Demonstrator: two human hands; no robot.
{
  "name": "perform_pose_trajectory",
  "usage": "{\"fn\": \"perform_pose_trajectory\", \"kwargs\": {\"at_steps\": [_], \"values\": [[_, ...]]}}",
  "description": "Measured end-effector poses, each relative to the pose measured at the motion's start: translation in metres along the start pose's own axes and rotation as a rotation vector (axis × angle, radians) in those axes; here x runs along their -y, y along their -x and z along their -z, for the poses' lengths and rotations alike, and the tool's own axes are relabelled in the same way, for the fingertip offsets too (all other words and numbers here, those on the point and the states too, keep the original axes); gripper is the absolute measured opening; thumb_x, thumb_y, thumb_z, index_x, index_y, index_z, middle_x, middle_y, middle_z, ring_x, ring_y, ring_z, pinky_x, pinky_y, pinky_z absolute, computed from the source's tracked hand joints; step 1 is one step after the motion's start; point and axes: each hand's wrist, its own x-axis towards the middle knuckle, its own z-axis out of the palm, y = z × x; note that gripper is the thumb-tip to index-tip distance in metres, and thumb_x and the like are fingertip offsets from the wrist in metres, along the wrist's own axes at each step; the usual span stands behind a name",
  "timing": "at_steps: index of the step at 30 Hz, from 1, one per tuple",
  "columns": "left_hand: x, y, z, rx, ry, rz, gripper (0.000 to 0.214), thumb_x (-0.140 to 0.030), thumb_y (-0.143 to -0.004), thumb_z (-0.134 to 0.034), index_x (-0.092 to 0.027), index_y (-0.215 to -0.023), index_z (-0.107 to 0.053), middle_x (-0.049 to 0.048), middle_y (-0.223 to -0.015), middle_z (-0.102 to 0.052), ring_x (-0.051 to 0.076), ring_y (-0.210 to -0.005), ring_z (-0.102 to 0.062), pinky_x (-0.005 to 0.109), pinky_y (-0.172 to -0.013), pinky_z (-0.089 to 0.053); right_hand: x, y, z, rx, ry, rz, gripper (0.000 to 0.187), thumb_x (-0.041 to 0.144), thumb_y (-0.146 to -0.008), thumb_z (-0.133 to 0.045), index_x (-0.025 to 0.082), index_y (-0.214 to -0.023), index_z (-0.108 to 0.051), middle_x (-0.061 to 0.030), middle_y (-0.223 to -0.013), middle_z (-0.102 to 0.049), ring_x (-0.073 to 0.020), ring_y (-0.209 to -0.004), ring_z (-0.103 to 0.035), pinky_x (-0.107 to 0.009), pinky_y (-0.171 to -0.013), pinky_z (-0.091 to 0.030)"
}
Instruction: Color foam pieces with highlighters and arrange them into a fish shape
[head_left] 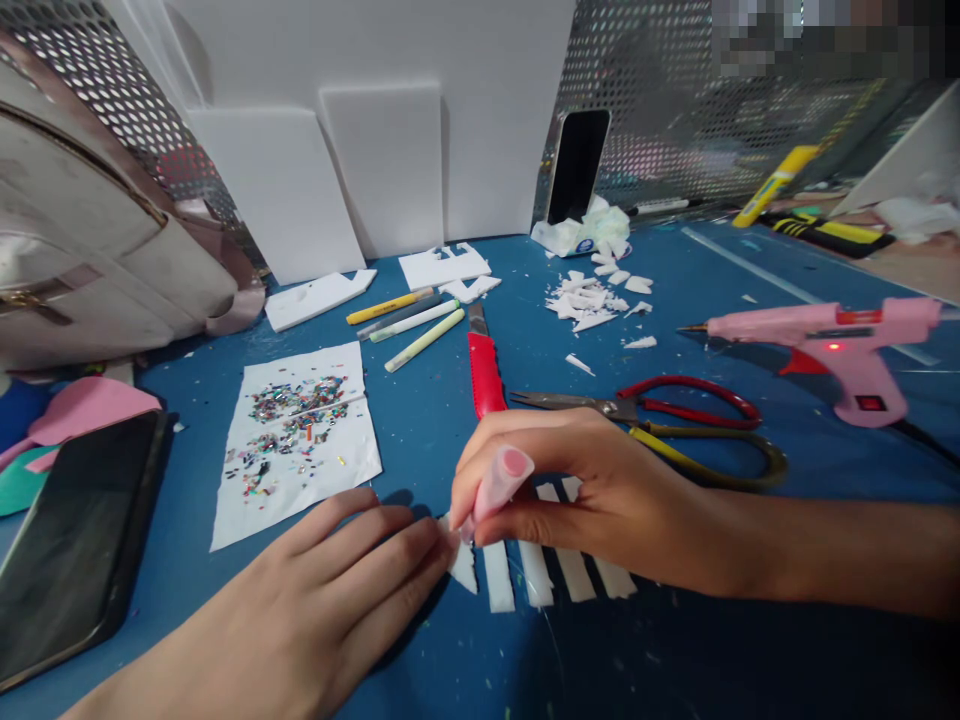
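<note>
My right hand (585, 490) is closed around a pink pen (504, 478), its blunt end tilted up toward me and its lower tip hidden by the fingers. My left hand (352, 590) lies with fingers stretched out, fingertips on a small white foam piece (463, 572) just beside the pen. Several white foam strips (499, 580) lie side by side under and in front of my right hand. Beyond that hand are a red box cutter (486, 370) and scissors (705, 405) with red and yellow handles.
A pink glue gun (847, 345), its light on, lies at right. White scraps (589, 300), several pens (424, 340) and a paper sheet (232, 500) with tiny beads lie beyond my hands. A phone (75, 550) and bag (112, 240) occupy the left; white boards (382, 170) stand behind.
</note>
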Motion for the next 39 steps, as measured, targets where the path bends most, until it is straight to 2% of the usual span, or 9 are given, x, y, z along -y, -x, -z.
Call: {"fn": "perform_pose_trajectory", "kwargs": {"at_steps": [8,39], "values": [[-0.0007,0.0010,-0.0019,0.011,0.029,0.014,0.045,-0.011,-0.109,-0.025,-0.010,-0.134,-0.062,0.0083,-0.125,-0.067,0.023,-0.114,-0.057,0.039,-0.110,-0.031,-0.0008,-0.0007,-0.0011,-0.008,-0.019,0.002,0.005,0.018,-0.095,-0.072,0.015,-0.092,-0.069,-0.0057,-0.096,-0.072,-0.0152,-0.086,-0.065,-0.030,-0.081,-0.054],[-0.0009,0.0042,-0.0033,0.031,0.065,0.013,0.044,-0.011,-0.109,-0.025,-0.007,-0.138,-0.059,0.0098,-0.128,-0.065,0.026,-0.115,-0.051,0.041,-0.112,-0.026,-0.0046,0.0010,-0.0012,-0.021,-0.024,0.059,0.010,0.018,-0.096,-0.071,0.010,-0.091,-0.071,-0.0072,-0.093,-0.071,-0.0144,-0.086,-0.067,-0.028,-0.081,-0.053]]}}
